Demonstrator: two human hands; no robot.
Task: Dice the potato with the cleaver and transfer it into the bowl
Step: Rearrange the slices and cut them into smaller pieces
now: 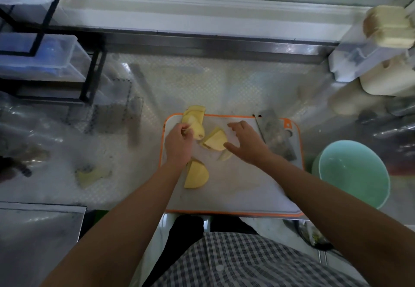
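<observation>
One potato chunk (198,127) sits clamped in the left fingers (184,130), while right fingers (235,126) spread apart beside another wedge (215,141).

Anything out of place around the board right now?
Yes. A yellowish scrap, likely potato, lies on the counter left of the board, away from the rest. The slices by the left hand overhang the board's far rim and may slip off.

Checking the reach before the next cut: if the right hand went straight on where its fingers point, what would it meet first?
Probably the potato wedge: the open right hand points left at it, thumb close to its edge. Its height above the cutting board is unclear.
</observation>
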